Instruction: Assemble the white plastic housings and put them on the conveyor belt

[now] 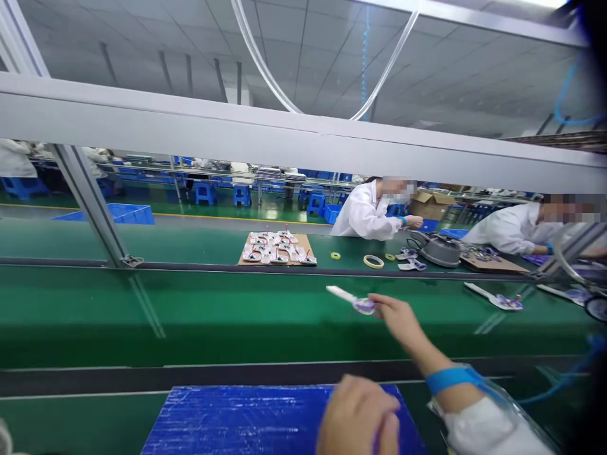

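My right hand (397, 318), with a blue strap round its wrist, reaches out over the green conveyor belt (227, 316). Its thumb and fingers pinch the rounded purple end of a white-and-purple plastic part (348, 298), whose long white handle points left. Closer to me, my left hand (359, 417) is over the blue wrapped pad (237, 420), blurred, its fingers curled. A trace of purple shows by those fingers, but whatever they hold is hidden.
Similar plastic parts (496, 297) lie along the belt at right. Beyond are a cardboard sheet (306, 242) bearing several white pieces, tape rolls (374, 261) and a grey device (441, 250). Two co-workers (363, 212) sit opposite. A metal frame bar (303, 142) crosses above.
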Tool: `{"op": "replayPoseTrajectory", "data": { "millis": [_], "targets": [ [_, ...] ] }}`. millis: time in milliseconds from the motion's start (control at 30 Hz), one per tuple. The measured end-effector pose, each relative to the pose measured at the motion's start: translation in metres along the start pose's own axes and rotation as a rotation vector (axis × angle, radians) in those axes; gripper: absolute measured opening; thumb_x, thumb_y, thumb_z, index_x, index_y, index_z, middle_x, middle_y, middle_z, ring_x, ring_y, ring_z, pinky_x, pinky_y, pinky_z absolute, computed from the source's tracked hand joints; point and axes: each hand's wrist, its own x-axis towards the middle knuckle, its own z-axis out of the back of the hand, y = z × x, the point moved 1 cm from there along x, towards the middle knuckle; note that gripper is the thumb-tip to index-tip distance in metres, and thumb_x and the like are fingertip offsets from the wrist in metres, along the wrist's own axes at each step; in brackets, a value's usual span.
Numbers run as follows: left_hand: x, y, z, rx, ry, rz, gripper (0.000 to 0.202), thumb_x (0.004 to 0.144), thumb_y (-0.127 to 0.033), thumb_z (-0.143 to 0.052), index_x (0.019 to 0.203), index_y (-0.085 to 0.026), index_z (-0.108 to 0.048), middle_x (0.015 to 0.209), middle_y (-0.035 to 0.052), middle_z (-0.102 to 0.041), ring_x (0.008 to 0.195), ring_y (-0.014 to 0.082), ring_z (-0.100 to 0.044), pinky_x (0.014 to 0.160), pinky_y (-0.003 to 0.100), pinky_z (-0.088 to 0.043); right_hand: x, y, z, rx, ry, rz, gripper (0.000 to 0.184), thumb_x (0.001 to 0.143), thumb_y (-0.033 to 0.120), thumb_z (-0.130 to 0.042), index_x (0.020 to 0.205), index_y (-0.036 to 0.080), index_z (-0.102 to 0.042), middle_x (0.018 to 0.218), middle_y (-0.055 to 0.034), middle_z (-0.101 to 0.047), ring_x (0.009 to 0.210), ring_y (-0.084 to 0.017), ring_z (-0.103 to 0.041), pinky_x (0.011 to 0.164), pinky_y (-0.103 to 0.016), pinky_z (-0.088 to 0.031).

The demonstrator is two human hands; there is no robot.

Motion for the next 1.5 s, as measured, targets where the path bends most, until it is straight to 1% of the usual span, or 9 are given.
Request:
{"op": "replayPoseTrajectory", "data": {
  "millis": [133,300,400,533,733,900,1033,1233,1500],
  "targets": [
    [0.011,0.024,0.048,0.456,-0.017,0.05,0.031,0.089,-0.012,-0.039,0.11,-0.019,-0.061,0.119,0.0122,-0.058,0.112,0.0264,-0.053,0.098,0.046,-0.042,-0.092,-0.012,-0.075,0.196,0.196,0.042,0.026,0.075,0.026,-0.059,0.092,0.018,-0.077,0.09,-0.0088,-0.075,0.08,-0.026,-0.069,0.071,-0.04,-0.056],
    [0.005,0.04,0.077,0.698,0.221,0.292,0.037,0.077,-0.008,-0.055,0.11,-0.023,-0.059,0.115,0.0065,-0.061,0.105,0.0284,-0.058,0.088,0.043,-0.045,-0.146,-0.019,-0.097,0.259,0.384,0.275,0.025,0.088,0.032,-0.054,0.098,0.025,-0.077,0.101,-0.0092,-0.07,0.09,-0.026,-0.064,0.079,-0.039,-0.051],
    [0.006,0.046,0.075,0.651,0.202,0.295,0.038,0.08,-0.013,-0.055,0.117,-0.023,-0.055,0.119,0.0067,-0.06,0.108,0.0262,-0.056,0.09,0.038,-0.043,-0.149,-0.024,-0.093,0.306,0.351,0.285,0.026,0.091,0.032,-0.054,0.109,0.026,-0.072,0.098,-0.0075,-0.07,0.086,-0.023,-0.063,0.078,-0.037,-0.05],
    [0.008,0.06,0.074,0.58,0.171,0.304,0.037,0.082,-0.013,-0.054,0.117,-0.025,-0.056,0.115,0.0065,-0.063,0.106,0.0249,-0.056,0.09,0.037,-0.041,-0.146,-0.032,-0.092,0.477,0.309,0.134,0.047,0.091,0.034,-0.057,0.136,0.027,-0.048,0.095,-0.0049,-0.07,0.084,-0.021,-0.064,0.077,-0.035,-0.049],
    [0.012,0.07,0.087,0.212,-0.012,0.436,0.034,0.083,-0.043,-0.063,0.108,-0.022,-0.056,0.08,0.0015,-0.063,0.073,0.0171,-0.059,0.068,0.028,-0.046,-0.143,-0.031,-0.086,0.559,0.449,0.053,0.021,0.083,0.038,-0.067,0.089,0.018,-0.067,0.082,-0.0047,-0.07,0.075,-0.019,-0.063,0.073,-0.032,-0.047],
    [0.013,0.085,0.077,-0.268,-0.182,0.632,0.048,0.074,-0.058,-0.067,0.097,-0.021,-0.048,0.092,0.0008,-0.062,0.043,0.0056,-0.05,0.034,0.016,-0.028,-0.146,-0.021,-0.082,0.362,0.507,0.167,0.019,0.086,0.035,-0.063,0.08,0.019,-0.072,0.078,-0.0026,-0.069,0.073,-0.018,-0.058,0.07,-0.03,-0.042],
    [0.014,0.088,0.074,-0.423,-0.183,0.704,0.051,0.078,-0.06,-0.062,0.094,-0.012,-0.062,0.072,0.0022,-0.06,0.047,0.0067,-0.048,0.04,0.016,-0.031,-0.148,-0.019,-0.082,0.284,0.493,0.226,0.019,0.087,0.032,-0.061,0.079,0.02,-0.073,0.076,-0.0013,-0.066,0.069,-0.017,-0.053,0.065,-0.027,-0.037],
    [0.011,0.078,0.077,-0.592,-0.038,0.597,0.052,0.066,-0.024,-0.074,0.117,-0.015,-0.062,0.113,0.0097,-0.063,0.07,0.0106,-0.053,0.06,0.02,-0.042,-0.148,-0.022,-0.082,0.277,0.492,0.22,0.016,0.087,0.029,-0.06,0.079,0.019,-0.07,0.071,0.001,-0.059,0.063,-0.014,-0.046,0.061,-0.026,-0.034],
    [0.007,0.086,0.073,-0.361,-0.028,0.495,0.052,0.078,-0.037,-0.072,0.122,-0.016,-0.053,0.079,0.0021,-0.062,0.065,0.0107,-0.052,0.059,0.021,-0.041,-0.15,-0.018,-0.08,0.47,0.487,0.131,0.021,0.088,0.037,-0.058,0.077,0.02,-0.061,0.071,0.0013,-0.058,0.068,-0.015,-0.049,0.067,-0.027,-0.038]
  ]
}}
